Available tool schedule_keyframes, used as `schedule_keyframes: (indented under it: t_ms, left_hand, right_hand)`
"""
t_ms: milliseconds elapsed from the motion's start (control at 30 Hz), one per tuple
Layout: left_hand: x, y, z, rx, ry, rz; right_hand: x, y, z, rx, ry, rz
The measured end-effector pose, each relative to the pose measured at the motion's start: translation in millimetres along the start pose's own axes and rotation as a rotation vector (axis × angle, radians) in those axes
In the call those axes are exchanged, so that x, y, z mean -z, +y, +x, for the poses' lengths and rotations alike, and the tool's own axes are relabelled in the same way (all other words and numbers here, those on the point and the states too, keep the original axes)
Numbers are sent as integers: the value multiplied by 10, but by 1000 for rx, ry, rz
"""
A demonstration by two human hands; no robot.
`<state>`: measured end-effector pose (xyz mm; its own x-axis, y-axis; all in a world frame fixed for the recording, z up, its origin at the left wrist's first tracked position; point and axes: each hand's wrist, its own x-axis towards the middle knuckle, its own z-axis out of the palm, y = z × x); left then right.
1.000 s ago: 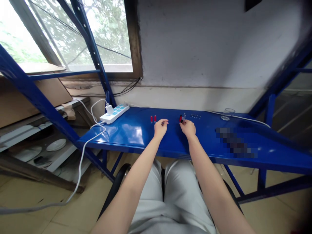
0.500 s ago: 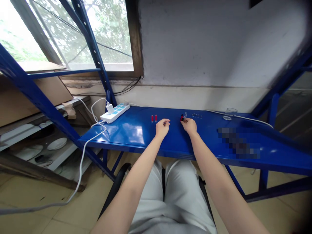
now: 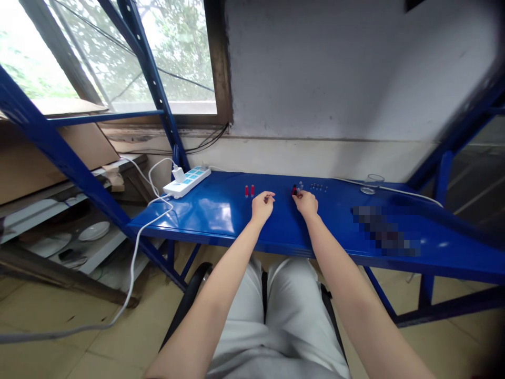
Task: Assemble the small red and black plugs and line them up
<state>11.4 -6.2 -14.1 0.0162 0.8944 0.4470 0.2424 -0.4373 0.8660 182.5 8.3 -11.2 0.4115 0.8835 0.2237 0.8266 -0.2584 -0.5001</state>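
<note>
Over the blue tabletop (image 3: 209, 202), my left hand (image 3: 262, 206) has its fingers curled together. A small dark spot shows at its fingertips, too small to name. Close by on the right, my right hand (image 3: 306, 203) is closed, its fingertips on a small red-and-black piece (image 3: 294, 190) at the table surface. Tiny clear pieces (image 3: 301, 186) show just behind those fingers. Left of my left hand, two small red cylinders (image 3: 250, 191) with pale lower ends stand side by side. Several tiny metallic or clear bits (image 3: 319, 187) lie to the right of my right hand.
A white power strip (image 3: 187, 181) with a plug and cable sits at the table's left end. A clear glass cup (image 3: 372, 183) stands at the back right, by a white cable. A pixelated dark object (image 3: 384, 231) lies front right. Blue rack posts (image 3: 153, 79) rise at the left.
Almost nothing differs. Both hands stay in the same places, with only a slight shift of the right fingers and of the camera.
</note>
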Motion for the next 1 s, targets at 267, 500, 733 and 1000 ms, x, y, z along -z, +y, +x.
schedule_keyframes:
  t_ms: [267,500,733,1000]
  left_hand:
    - [-6,-21,11,-1,17,-13]
    - [66,53,4,23,251,-93]
    - [162,-9,120,301,609,-381]
    - [339,18,201,136,646,-293]
  right_hand:
    - [79,39,-16,-87,-58,-22]
    - [99,51,-14,-104,-30,-27]
    - [52,92,31,-116,7,-28]
    - [84,103,4,-132,-38,-50]
